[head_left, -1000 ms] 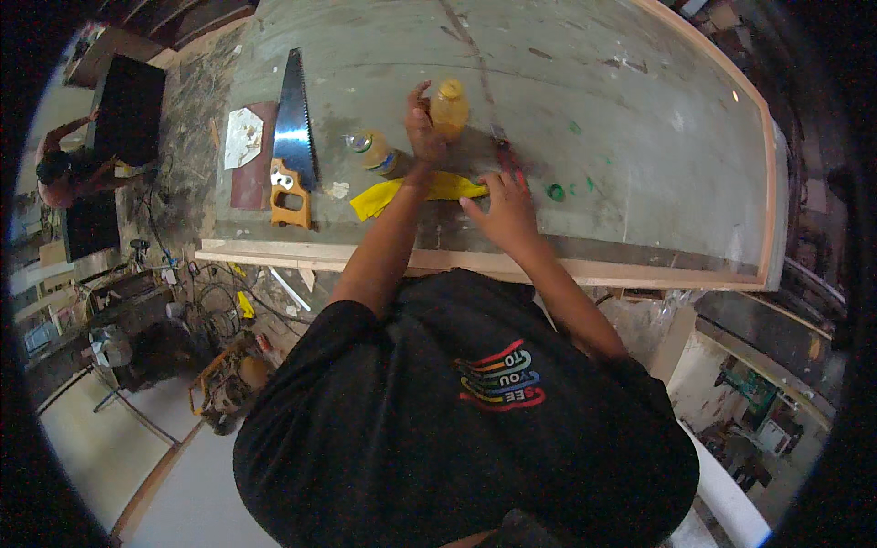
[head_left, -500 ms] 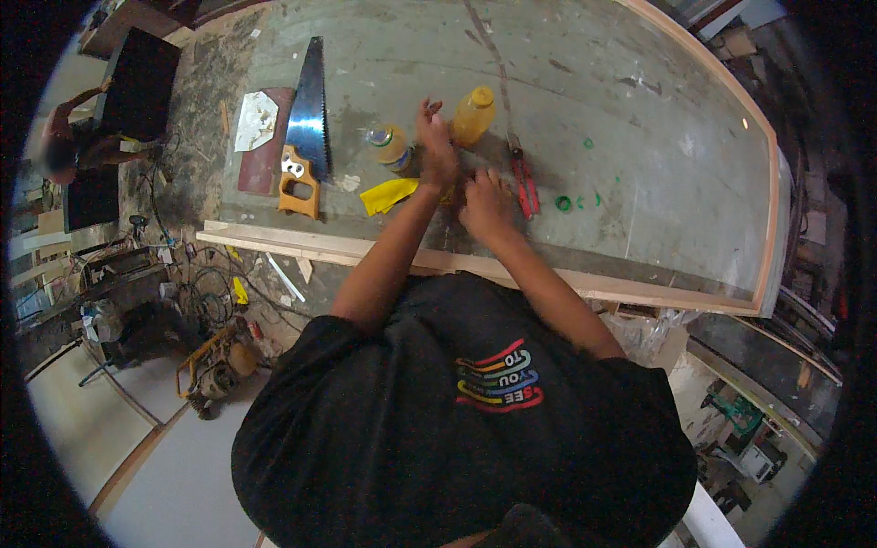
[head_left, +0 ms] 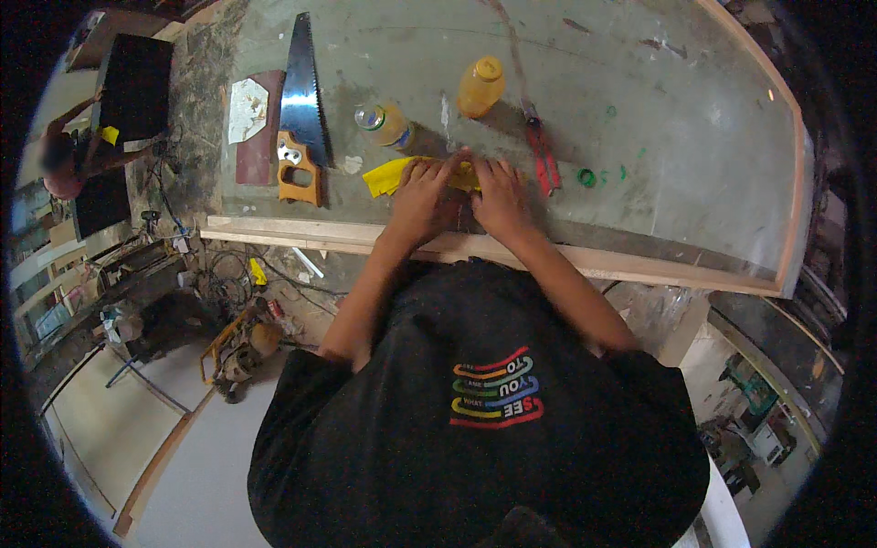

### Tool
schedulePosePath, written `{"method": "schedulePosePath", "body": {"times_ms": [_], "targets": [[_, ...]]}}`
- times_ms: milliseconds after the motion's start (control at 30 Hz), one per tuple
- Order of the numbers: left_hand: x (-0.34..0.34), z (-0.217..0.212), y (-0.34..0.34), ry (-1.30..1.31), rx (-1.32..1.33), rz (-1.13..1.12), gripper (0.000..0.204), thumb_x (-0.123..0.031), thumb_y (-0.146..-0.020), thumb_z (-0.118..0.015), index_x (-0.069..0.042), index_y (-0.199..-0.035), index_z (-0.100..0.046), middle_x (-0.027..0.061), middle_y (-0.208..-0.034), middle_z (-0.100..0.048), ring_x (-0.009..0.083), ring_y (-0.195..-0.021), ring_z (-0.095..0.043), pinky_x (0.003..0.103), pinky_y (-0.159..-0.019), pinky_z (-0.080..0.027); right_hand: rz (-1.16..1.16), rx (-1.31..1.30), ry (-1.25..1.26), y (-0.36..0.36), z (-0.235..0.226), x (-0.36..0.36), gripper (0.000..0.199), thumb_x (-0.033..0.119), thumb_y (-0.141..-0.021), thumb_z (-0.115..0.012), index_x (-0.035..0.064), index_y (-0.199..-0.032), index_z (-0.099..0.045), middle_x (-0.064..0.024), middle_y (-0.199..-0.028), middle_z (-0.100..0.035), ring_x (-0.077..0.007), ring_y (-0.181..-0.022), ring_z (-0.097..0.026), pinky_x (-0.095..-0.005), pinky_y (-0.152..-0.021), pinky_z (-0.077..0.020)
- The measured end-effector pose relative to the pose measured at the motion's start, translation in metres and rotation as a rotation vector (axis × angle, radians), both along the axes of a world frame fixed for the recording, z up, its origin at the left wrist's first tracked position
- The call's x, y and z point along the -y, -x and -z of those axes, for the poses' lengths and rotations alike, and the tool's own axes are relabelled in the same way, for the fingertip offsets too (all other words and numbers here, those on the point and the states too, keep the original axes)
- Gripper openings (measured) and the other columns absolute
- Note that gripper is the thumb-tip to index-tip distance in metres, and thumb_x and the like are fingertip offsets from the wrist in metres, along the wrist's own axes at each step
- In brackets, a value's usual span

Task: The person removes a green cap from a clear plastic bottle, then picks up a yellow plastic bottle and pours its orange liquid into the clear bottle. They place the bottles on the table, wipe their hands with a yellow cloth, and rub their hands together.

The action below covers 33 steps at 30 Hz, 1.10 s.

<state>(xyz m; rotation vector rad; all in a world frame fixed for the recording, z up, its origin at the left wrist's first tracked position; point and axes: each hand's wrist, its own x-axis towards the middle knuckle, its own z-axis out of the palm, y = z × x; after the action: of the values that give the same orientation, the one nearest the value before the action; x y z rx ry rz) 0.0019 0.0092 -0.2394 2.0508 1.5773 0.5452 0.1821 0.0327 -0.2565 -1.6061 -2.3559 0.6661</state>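
Note:
A yellow cloth (head_left: 387,177) lies flattened on the grey worktable in front of me. My left hand (head_left: 423,195) is closed over its middle, fingers curled. My right hand (head_left: 501,195) grips its right end close by, and the two hands' fingertips nearly meet. Parts of the cloth are hidden under both hands. Just beyond stands a transparent plastic bottle (head_left: 385,126) with a blue-green label and some yellowish content. Farther off to the right is a bottle of yellow liquid (head_left: 481,87) with a yellow cap. Red-handled pliers (head_left: 542,155) lie right of my right hand.
A handsaw (head_left: 302,119) with a wooden handle lies at left, beside a maroon board (head_left: 256,164) bearing a white scrap. Green plastic rings (head_left: 586,177) and bits lie at right. A wooden strip (head_left: 639,268) borders the table's near edge. Another person (head_left: 66,164) is at far left.
Both hands have come down onto the yellow cloth; my left hand was raised between the bottles before. The view has shifted slightly.

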Motion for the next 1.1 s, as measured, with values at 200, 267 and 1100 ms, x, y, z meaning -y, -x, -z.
{"method": "schedulePosePath", "body": {"times_ms": [200,267,1100], "targets": [[0.005,0.009,0.012,-0.054,-0.021,-0.101,0.074,-0.014,-0.079,-0.074,-0.019,-0.148,-0.049,0.0119,-0.127,-0.066,0.0337,-0.126,-0.056,0.053,-0.116,-0.032,-0.009,-0.09,0.024,-0.003,0.001,0.0,0.051,0.009,-0.082,-0.073,0.0091,-0.13,-0.059,-0.0127,-0.115,-0.066,-0.0323,-0.115,-0.058,-0.0504,-0.105,-0.0399],[0.006,0.014,0.017,-0.006,-0.015,-0.115,0.071,-0.013,-0.08,-0.073,-0.019,-0.147,-0.051,0.0119,-0.127,-0.066,0.0332,-0.126,-0.056,0.052,-0.117,-0.032,-0.019,-0.187,0.061,-0.006,-0.005,-0.002,0.05,0.009,-0.082,-0.073,0.0096,-0.13,-0.059,-0.0121,-0.112,-0.066,-0.0324,-0.112,-0.06,-0.05,-0.104,-0.0407],[0.018,-0.031,0.058,-0.02,0.181,-0.226,0.054,-0.002,-0.072,-0.074,-0.011,-0.124,-0.064,0.0027,-0.102,-0.068,0.0256,-0.107,-0.062,0.047,-0.101,-0.039,-0.101,-0.868,0.232,0.049,-0.102,-0.056,0.075,0.009,-0.083,-0.072,0.0016,-0.149,-0.039,-0.0155,-0.128,-0.063,-0.0234,-0.12,-0.059,-0.0396,-0.107,-0.0427]]}}
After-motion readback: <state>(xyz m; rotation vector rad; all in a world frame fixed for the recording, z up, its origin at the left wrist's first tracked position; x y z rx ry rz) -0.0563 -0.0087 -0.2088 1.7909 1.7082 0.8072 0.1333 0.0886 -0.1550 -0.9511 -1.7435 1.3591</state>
